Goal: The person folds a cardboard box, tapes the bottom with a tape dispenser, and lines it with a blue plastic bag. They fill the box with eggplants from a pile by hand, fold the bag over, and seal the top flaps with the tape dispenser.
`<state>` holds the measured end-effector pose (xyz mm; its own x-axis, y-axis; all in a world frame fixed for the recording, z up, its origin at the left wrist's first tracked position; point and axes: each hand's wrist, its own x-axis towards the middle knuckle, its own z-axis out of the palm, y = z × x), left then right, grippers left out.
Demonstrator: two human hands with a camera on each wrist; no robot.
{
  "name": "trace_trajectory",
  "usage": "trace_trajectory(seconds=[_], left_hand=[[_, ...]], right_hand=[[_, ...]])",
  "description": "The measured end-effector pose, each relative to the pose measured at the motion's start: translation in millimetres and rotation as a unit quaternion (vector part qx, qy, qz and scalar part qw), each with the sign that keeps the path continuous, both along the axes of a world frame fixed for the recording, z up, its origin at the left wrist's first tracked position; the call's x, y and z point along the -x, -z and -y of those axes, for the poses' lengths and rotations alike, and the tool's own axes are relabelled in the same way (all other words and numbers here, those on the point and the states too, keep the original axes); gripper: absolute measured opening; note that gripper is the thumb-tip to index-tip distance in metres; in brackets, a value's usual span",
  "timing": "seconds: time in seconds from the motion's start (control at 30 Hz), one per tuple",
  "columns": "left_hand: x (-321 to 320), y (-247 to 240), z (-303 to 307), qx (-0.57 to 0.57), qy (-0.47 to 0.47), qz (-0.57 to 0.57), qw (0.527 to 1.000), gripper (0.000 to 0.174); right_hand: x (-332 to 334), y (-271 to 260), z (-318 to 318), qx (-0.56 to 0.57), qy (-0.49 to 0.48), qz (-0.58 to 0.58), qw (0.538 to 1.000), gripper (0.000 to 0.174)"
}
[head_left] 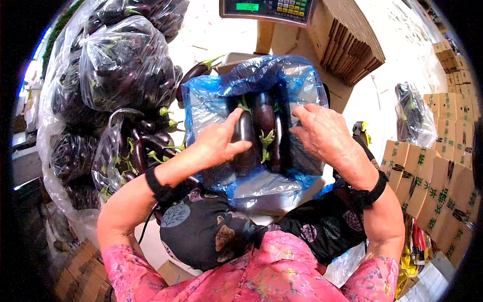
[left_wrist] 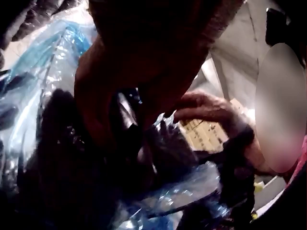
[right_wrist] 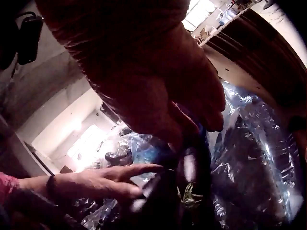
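Several dark purple eggplants [head_left: 264,113] lie side by side in an opened blue plastic bag [head_left: 302,70] in front of the person. Their green stem caps [head_left: 266,143] face different ways. My left hand [head_left: 214,143] touches the leftmost eggplant [head_left: 245,131], index finger stretched along it and thumb apart. From the other side my right hand [head_left: 327,136] reaches over the bag, its fingertips at the right edge of the eggplant row and bent slightly. In the right wrist view, the right hand [right_wrist: 168,86] is close over an eggplant [right_wrist: 189,165].
Clear bags of eggplants [head_left: 123,65] are piled at the left, with loose ones [head_left: 196,75] beside the blue bag. Beyond it stand a digital scale [head_left: 269,10] and stacked flat cardboard [head_left: 352,45]. Printed cartons [head_left: 432,196] and another bagged bundle [head_left: 410,113] are at the right.
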<state>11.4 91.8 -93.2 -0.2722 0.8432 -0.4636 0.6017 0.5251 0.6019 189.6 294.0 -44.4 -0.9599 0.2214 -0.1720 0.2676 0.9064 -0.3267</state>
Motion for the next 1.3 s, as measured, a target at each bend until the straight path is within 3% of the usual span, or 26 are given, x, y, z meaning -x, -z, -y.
trace_trajectory(seconds=[0.07, 0.2, 0.27, 0.37, 0.47, 0.6, 0.7, 0.87, 0.97, 1.3], left_hand=[[-6, 5, -2, 0.023, 0.024, -0.069, 0.997, 0.08], [7, 11, 2, -0.076, 0.003, -0.062, 0.995, 0.072], [8, 4, 0, -0.074, 0.011, -0.065, 0.995, 0.068], [20, 27, 5, -0.098, 0.085, -0.097, 0.987, 0.067], [28, 23, 8, -0.089, 0.081, -0.023, 0.993, 0.068], [31, -28, 18, -0.122, -0.071, 0.122, 0.983, 0.057], [40, -38, 48, -0.132, -0.248, 0.254, 0.926, 0.045], [55, -14, 85, -0.186, -0.405, 0.201, 0.872, 0.042], [59, 0, 87, -0.2, -0.411, 0.181, 0.871, 0.042], [64, 41, 86, -0.18, -0.432, 0.18, 0.865, 0.034]], right_hand=[[-2, 1, 0, 0.01, -0.014, -0.018, 1.0, 0.025], [-5, 6, -1, 0.012, -0.013, -0.017, 1.0, 0.024], [-7, 7, -2, 0.012, -0.012, -0.02, 1.0, 0.024], [-7, 3, -1, 0.016, -0.019, -0.021, 0.999, 0.023], [-6, -1, 1, 0.025, -0.015, -0.013, 0.999, 0.023], [0, -7, -1, -0.006, 0.016, -0.007, 1.0, 0.022], [1, -19, -8, 0.025, 0.073, -0.055, 0.996, 0.023], [4, -19, -24, 0.0, 0.125, -0.149, 0.981, 0.032], [5, -15, -34, -0.015, 0.136, -0.173, 0.975, 0.042], [9, -9, -40, 0.009, 0.131, -0.145, 0.981, 0.039]])
